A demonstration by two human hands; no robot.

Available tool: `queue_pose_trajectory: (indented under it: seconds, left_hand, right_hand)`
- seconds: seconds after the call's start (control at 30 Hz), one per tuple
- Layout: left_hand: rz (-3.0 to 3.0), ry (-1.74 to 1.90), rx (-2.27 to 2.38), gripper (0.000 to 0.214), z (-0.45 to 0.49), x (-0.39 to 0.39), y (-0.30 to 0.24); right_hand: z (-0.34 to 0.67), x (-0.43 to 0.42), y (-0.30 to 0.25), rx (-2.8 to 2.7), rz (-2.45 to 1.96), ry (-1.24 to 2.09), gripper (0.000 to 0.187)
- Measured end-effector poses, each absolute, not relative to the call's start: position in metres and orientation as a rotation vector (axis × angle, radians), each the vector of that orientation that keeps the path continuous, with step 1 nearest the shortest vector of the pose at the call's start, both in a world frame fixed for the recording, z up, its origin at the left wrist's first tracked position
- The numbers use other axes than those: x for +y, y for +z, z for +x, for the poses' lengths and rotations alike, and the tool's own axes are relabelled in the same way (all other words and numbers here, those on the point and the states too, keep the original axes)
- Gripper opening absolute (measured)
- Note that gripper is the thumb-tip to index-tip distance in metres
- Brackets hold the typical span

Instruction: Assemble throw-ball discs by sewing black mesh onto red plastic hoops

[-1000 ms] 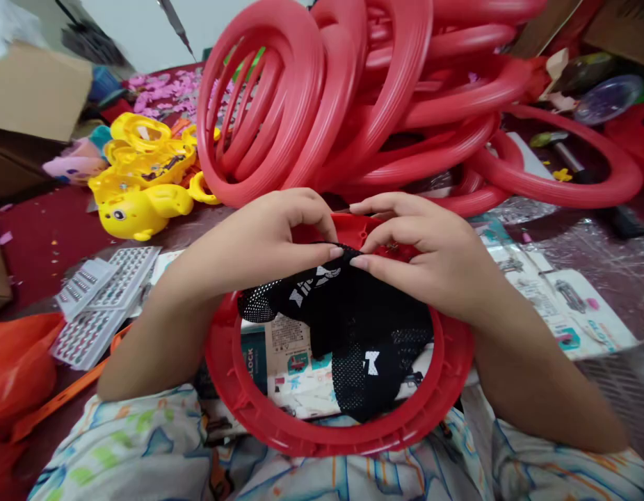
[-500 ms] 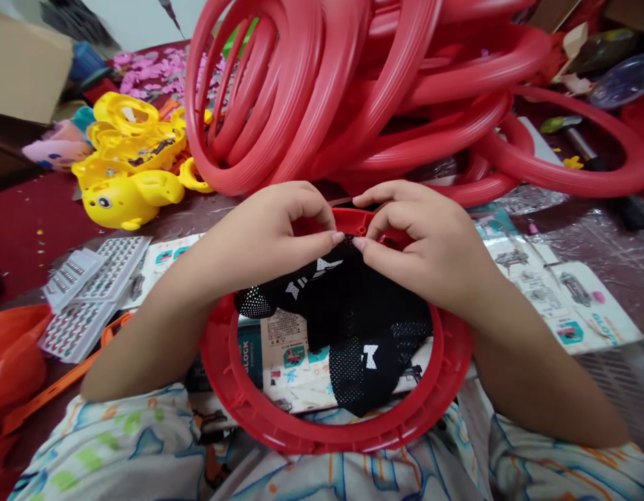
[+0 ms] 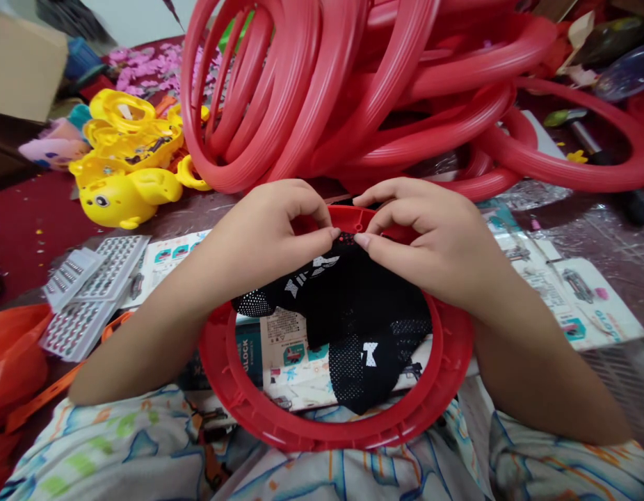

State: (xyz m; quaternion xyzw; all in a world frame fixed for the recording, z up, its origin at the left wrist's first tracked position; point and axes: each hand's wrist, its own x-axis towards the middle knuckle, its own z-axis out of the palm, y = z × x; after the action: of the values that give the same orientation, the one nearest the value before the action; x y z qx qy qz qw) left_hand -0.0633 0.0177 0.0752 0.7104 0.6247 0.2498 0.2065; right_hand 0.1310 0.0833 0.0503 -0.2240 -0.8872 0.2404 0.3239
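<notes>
A red plastic ring (image 3: 335, 433) with a ribbed channel rests on my lap. Black fabric (image 3: 353, 299) with mesh panels and white printed marks spreads across its opening, draping over the left and right inner edges. By the ring's far rim, my left hand (image 3: 288, 226) has thumb and forefinger pinched at the fabric's top edge. Close beside it, my right hand (image 3: 419, 240) is pinched on the same edge, thumb facing the left thumb, with a small gap between them. The forefinger of the right hand reaches over the rim.
Several large red hoops (image 3: 295, 90) are heaped just beyond my hands. Yellow toy parts (image 3: 126, 191) lie to the left, above plastic trays of small round pieces (image 3: 100, 278). Printed cardboard (image 3: 551, 285) is spread under the ring. An orange bag (image 3: 17, 355) sits at far left.
The fabric's edge between my hands has shifted slightly, and more of its mesh shows there over red. Otherwise both hands and the ring stay almost where they were.
</notes>
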Motion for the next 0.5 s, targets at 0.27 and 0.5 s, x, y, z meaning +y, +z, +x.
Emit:
queue_pose_trajectory:
  seconds: [0.27, 0.5]
  left_hand:
    - [1.816, 0.796, 1.818, 0.011, -0.077, 0.001, 0.093]
    - [1.994, 0.947, 1.989, 0.007, -0.093, -0.021, 0.117]
  right_hand:
    - [0.148, 0.083, 0.067, -2.331, -0.558, 0.304, 0.01]
    - [0.153, 0.031, 0.09, -2.5, -0.32, 0.532, 0.011]
